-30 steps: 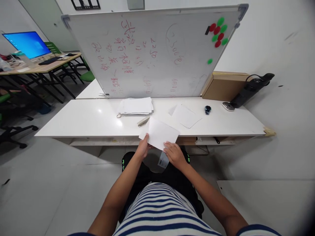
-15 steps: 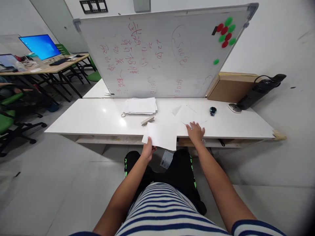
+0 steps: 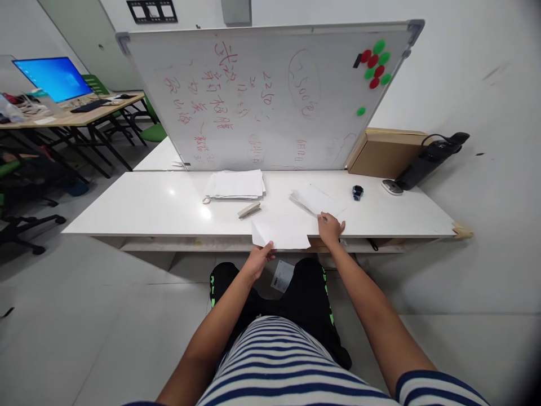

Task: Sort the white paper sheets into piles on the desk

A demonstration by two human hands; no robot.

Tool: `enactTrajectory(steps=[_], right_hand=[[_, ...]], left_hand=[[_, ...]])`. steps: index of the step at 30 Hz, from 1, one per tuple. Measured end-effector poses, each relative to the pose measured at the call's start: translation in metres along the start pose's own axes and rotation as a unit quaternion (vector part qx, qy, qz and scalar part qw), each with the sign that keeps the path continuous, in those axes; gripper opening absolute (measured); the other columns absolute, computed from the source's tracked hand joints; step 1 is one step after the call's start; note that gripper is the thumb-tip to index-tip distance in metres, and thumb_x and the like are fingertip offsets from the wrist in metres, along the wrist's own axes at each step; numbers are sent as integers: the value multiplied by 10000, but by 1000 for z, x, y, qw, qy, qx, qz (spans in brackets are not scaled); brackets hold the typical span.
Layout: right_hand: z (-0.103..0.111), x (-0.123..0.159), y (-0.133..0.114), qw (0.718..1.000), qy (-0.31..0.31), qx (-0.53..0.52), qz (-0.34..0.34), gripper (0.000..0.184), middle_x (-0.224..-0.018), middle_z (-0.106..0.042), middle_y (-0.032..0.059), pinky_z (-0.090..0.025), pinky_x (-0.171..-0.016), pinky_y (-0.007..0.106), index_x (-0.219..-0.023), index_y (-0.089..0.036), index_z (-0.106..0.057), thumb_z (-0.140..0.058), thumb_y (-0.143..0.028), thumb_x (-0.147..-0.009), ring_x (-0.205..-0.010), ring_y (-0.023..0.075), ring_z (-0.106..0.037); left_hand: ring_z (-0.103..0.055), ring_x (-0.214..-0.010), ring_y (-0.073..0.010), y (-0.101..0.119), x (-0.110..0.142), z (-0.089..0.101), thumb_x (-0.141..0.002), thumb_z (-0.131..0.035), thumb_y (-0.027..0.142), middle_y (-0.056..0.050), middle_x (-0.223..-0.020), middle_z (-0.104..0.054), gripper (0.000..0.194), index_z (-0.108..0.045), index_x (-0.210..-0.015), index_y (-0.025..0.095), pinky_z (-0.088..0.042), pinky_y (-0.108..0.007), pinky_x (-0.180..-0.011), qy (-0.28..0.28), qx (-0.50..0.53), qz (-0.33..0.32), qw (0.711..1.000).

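Observation:
My left hand (image 3: 259, 261) pinches the near edge of a white sheet of paper (image 3: 281, 235), thumb on top, over the desk's front edge. To its right, my right hand (image 3: 331, 228) is closed at the near end of other white paper (image 3: 315, 198) on the desk. The left side of that paper is raised and shows as a thin slanted edge. How many sheets lie there I cannot tell. Behind my left hand rests a light stapler (image 3: 249, 210). Farther back lies a stack of white paper (image 3: 235, 184).
A dark watch (image 3: 357, 193), a computer mouse (image 3: 392, 187), a black bottle (image 3: 431, 162) and a cardboard box (image 3: 384, 153) are on the right of the white desk (image 3: 139, 203). A whiteboard (image 3: 270, 135) with red writing stands along the back. A shelf runs under the desktop.
My right hand has gone from lying spread on the paper to closing on it, and the paper's left side has risen. The left hand's sheet has tilted and moved slightly right.

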State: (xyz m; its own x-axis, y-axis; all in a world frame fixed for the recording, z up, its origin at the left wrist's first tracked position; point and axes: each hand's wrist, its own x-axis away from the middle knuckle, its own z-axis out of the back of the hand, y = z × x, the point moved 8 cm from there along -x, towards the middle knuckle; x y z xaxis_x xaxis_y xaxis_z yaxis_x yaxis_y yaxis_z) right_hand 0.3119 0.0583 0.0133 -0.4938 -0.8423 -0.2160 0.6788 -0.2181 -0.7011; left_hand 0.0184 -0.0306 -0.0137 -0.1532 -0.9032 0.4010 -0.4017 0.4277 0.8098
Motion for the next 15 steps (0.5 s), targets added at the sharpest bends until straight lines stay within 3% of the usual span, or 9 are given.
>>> enactTrajectory(steps=[4,6,9,12,15], right_hand=[[2,-5,4,999,-18,-33,-27,272,-1030,-706,27,-21,-1094,554,-802,-234,-675,-492,-434,-813,-998,228,-594],[7,-9,4,998,-15,-47,-48,288,-927,-710,37,-118,-1082,544,-794,-222,-664,-485,-446,-811,-925,230,-601],[28,-13,-6,995,52,-81,-39,335,-896,-684,67,-307,-999,489,-859,-198,-632,-410,-449,-859,-903,238,-591],[56,-4,-30,985,139,-100,31,368,-954,-662,101,-411,-903,435,-978,-175,-589,-343,-443,-918,-936,242,-585],[68,23,-68,972,141,-56,181,338,-1027,-660,124,-403,-946,442,-1048,-168,-578,-329,-378,-957,-1027,245,-575]], left_hand=[[-619,-955,-212,-4,4,-8,-731,-741,391,-159,-1201,-612,483,-622,-1125,139,-482,-304,-769,-45,-39,20,998],[-622,-968,-227,-6,4,-7,-741,-729,401,-164,-1198,-617,478,-626,-1127,138,-477,-323,-789,-36,-55,25,998],[-629,-968,-235,-8,2,-7,-743,-726,393,-164,-1158,-640,450,-642,-1095,125,-474,-321,-790,-27,-73,32,996],[-639,-938,-225,-10,-1,-5,-744,-722,398,-164,-1149,-647,441,-650,-1074,115,-481,-303,-765,-16,-68,43,997],[-644,-900,-218,-11,-4,-1,-740,-725,398,-163,-1119,-659,469,-635,-1103,114,-485,-299,-747,7,-54,46,997]])
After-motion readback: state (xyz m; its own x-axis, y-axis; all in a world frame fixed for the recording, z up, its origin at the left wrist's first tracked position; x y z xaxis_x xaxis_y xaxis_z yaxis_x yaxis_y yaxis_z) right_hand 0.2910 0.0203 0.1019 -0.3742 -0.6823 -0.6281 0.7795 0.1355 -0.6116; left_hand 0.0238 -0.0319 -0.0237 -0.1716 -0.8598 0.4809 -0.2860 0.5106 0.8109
